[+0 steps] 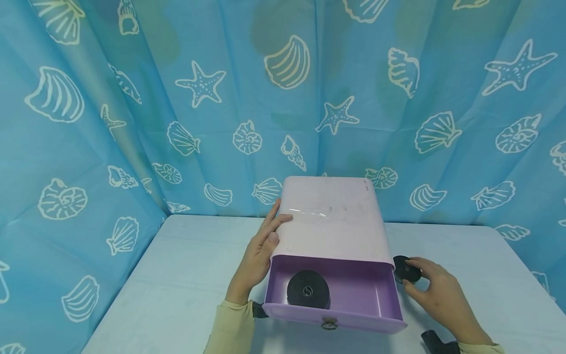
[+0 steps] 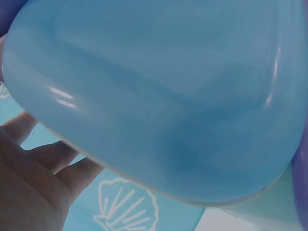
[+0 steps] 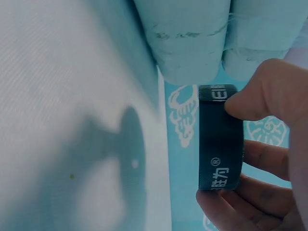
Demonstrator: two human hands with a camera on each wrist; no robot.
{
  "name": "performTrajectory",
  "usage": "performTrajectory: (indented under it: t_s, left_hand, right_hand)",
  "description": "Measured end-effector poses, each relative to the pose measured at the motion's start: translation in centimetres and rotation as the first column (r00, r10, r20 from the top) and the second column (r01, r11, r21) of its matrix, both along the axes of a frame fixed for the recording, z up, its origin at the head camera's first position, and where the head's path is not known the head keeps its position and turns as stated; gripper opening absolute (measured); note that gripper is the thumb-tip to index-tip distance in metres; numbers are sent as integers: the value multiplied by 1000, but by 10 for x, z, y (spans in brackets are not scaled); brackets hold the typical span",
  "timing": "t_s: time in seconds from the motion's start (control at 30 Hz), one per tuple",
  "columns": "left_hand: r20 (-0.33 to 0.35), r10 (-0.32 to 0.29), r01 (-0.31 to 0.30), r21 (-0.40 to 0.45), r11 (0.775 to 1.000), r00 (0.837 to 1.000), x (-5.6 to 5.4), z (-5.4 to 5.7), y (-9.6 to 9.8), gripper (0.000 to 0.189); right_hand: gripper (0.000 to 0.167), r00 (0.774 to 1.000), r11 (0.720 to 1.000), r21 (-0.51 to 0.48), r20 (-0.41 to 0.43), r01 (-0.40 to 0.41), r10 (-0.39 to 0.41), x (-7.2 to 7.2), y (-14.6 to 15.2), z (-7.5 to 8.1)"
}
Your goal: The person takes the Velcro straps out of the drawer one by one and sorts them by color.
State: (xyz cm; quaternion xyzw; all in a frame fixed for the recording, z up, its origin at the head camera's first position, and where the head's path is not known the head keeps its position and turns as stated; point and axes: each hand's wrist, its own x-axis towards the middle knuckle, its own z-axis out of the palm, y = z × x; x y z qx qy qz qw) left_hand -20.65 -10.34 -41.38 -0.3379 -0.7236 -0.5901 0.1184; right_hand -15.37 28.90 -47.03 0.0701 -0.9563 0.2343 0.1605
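Observation:
My right hand (image 1: 442, 297) pinches a black roll of tape (image 1: 401, 263) between thumb and fingers, just right of a small drawer box (image 1: 331, 221). In the right wrist view the roll (image 3: 219, 139) shows white lettering on its outer band and is held on edge above the table. Along the box's left side lies my left hand (image 1: 252, 265), its fingers extended and the fingertips at the top edge. The box has a pale pink shell and a purple drawer (image 1: 362, 290), pulled out toward me. Inside the drawer, on the left, lies another black roll (image 1: 308, 289).
The box stands on a table with a pale cloth (image 1: 194, 275). Behind and to the left hangs a blue curtain (image 1: 247, 167) with white shell and starfish prints. A metal pull (image 1: 329, 323) sits on the drawer's front. Black wrist gear (image 1: 438, 343) shows by the right sleeve.

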Motion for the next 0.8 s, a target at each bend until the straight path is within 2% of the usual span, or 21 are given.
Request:
performTrajectory:
  t_s: [0.2, 0.43, 0.8]
  left_hand:
    - [2, 6, -6, -7, 1000, 1000, 1, -1, 0, 41]
    - [1, -5, 5, -1, 1000, 1000, 0, 0, 1, 41]
    - [8, 2, -2, -3, 1000, 1000, 0, 0, 1, 41]
  right_hand:
    - [51, 999, 1000, 7, 47, -15, 15, -3, 5, -5]
    - [52, 991, 1000, 24, 137, 2, -5, -6, 8, -11]
    - [52, 985, 1000, 28, 172, -10, 5, -10, 10, -16]
